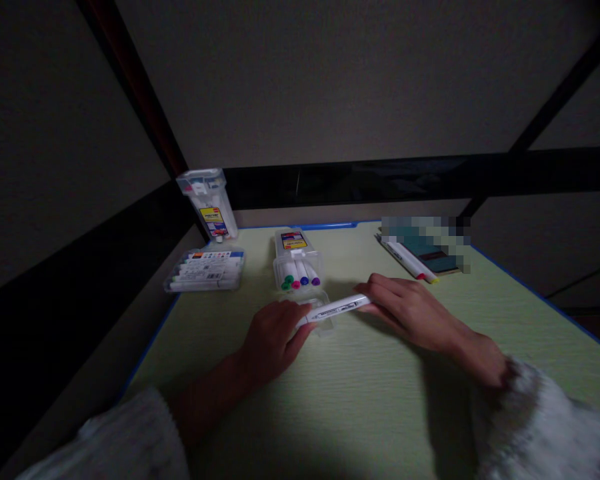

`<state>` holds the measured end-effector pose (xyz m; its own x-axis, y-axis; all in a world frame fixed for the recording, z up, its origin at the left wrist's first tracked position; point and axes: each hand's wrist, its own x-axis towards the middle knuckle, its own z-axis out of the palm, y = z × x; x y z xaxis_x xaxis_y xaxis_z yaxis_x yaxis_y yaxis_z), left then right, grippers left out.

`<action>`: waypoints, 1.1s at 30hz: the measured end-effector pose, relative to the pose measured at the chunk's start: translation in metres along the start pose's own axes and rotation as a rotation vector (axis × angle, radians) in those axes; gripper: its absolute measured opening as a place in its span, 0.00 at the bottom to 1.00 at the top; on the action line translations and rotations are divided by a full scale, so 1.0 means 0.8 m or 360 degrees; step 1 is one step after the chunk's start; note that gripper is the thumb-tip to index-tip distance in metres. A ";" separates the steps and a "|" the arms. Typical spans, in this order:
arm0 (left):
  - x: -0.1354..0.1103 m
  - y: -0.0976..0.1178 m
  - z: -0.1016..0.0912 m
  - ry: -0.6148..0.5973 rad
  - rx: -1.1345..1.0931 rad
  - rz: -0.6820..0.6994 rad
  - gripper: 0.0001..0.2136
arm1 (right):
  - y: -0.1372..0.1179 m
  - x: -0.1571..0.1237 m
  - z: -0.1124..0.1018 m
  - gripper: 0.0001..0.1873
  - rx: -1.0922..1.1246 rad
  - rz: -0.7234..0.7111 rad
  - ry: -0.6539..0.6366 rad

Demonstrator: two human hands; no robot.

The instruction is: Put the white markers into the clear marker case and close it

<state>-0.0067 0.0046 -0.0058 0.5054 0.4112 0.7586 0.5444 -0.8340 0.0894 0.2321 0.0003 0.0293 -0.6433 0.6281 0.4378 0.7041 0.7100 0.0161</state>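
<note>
A white marker pen (334,310) lies level between both hands just above the pale green table (360,400). My left hand (273,339) is closed on its left end. My right hand (413,310) pinches its right end with fingers curled. Right behind the pen lies an open clear marker case (299,267) with several markers in it, green, pink, blue and purple caps facing me. Its clear lid (321,313) sits beneath the pen.
A flat clear case of markers (205,270) lies at the table's back left corner. An upright clear marker box (207,203) stands behind it. A teal booklet with a pen (420,260) lies at the back right. A dark rail runs behind the table.
</note>
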 end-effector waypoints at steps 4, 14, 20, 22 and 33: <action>0.000 0.000 0.000 -0.0009 0.0005 0.0006 0.08 | 0.000 -0.001 0.001 0.21 -0.0030 0.0005 -0.0005; 0.000 -0.001 0.001 -0.0019 -0.0009 0.0002 0.08 | 0.000 -0.001 0.001 0.21 0.0000 0.0023 -0.0043; -0.001 -0.001 0.001 -0.0036 -0.0009 -0.0010 0.09 | 0.000 -0.001 0.002 0.22 0.0014 0.0045 -0.0097; -0.001 -0.001 0.002 -0.0039 -0.0011 -0.0018 0.09 | 0.000 -0.001 0.002 0.22 0.0019 0.0044 -0.0096; -0.001 -0.001 0.003 -0.0065 -0.0012 -0.0020 0.08 | 0.000 0.000 0.002 0.23 0.0049 0.0080 -0.0157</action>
<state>-0.0062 0.0060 -0.0081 0.5258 0.4362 0.7303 0.5458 -0.8315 0.1036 0.2315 0.0011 0.0281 -0.6351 0.6902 0.3468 0.7274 0.6855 -0.0320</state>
